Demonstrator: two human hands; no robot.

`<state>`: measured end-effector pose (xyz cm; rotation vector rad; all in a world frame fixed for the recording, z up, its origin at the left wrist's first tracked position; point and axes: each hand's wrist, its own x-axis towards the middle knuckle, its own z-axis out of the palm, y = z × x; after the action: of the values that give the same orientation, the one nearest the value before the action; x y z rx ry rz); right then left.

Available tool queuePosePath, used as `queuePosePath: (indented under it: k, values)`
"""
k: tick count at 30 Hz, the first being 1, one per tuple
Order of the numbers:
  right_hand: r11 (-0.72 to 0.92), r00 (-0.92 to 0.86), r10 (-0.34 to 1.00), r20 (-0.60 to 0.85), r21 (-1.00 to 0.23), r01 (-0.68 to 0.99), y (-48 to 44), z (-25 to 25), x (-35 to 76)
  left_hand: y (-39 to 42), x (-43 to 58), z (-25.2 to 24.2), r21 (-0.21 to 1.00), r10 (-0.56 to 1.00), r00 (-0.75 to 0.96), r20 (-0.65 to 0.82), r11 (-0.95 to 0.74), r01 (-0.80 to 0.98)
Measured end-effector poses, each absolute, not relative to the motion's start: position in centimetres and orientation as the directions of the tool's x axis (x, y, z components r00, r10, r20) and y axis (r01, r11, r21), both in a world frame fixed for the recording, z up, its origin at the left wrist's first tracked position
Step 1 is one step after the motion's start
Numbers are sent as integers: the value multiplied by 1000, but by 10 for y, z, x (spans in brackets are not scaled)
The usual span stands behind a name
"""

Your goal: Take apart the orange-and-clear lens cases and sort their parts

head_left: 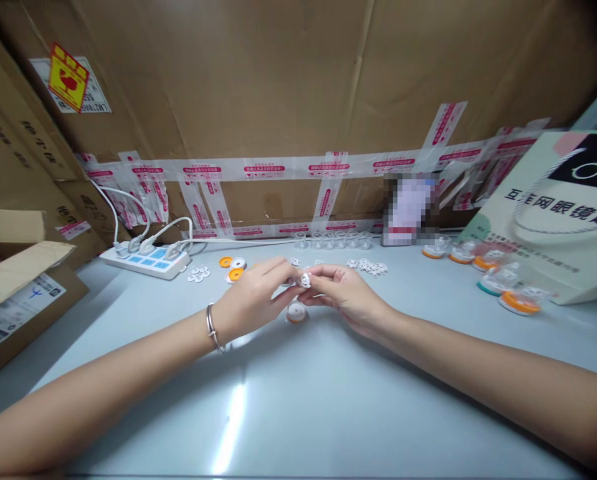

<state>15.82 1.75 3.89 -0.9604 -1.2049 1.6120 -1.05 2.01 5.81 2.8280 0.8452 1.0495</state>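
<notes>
A small white plastic part (305, 281) is pinched between my two hands above the middle of the table. My left hand (258, 293), with a silver bracelet at its wrist, grips it from the left with thumb and forefinger. From the right, the fingertips of my right hand (346, 293) close on the same part. Just below the fingers, a round white piece on an orange base (296, 312) rests on the table. Behind the left hand lie orange and white rings (235, 274), partly covered by it. Finer detail of the held part is too small to make out.
Small white discs (198, 273) and white cut-out pieces (371, 267) lie on the table. Clear cups (333, 241) line the back, near a blurred phone (406, 210). Assembled clear-topped pieces (521, 301) stand by a paper bag (553, 220). A power strip (148, 261) and open carton (28, 300) are left.
</notes>
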Motion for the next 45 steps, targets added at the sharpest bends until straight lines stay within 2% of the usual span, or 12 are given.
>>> queuePosePath:
  k: [5, 8, 12, 16, 20, 26, 29, 33, 36, 39, 42, 45]
  values:
    - [3, -204, 978, 35, -988, -155, 29, 45, 165, 22, -10, 58, 573, 704, 391, 593, -710, 410]
    - [93, -133, 986, 104, -992, -89, 46, 45, 178, 24, -11, 59, 658, 760, 373, 532, -649, 382]
    - [123, -219, 973, 75, -969, 215, 72, 41, 202, 26, -11, 62, 725, 808, 399, 433, -575, 379]
    - [277, -300, 947, 112, -753, 597, 86, 35, 217, 28, -11, 62, 785, 842, 397, 365, -507, 356]
    - [367, -354, 925, 135, -553, 748, 88, 29, 220, 30, -9, 60, 822, 867, 397, 301, -447, 352]
    - [374, -310, 928, 209, -490, 788, 84, 31, 217, 33, -9, 56, 833, 879, 386, 279, -422, 358]
    - [380, -301, 924, 237, -666, 642, 73, 40, 207, 34, -9, 58, 833, 878, 366, 307, -434, 343]
    - [290, -420, 890, 179, -932, 218, 49, 53, 187, 32, -9, 61, 876, 878, 370, 302, -409, 255]
    - [190, -441, 884, 153, -981, 41, 36, 56, 177, 30, -8, 62, 829, 853, 369, 368, -481, 284]
    - [100, -385, 917, 105, -994, -34, 31, 54, 171, 28, -9, 62, 668, 775, 395, 493, -628, 399]
    - [27, -333, 941, 56, -996, -91, 28, 51, 168, 26, -11, 62, 351, 585, 480, 653, -796, 493]
    - [-11, -297, 955, 25, -993, -119, 25, 49, 165, 25, -13, 62, 15, 410, 595, 691, -831, 556]
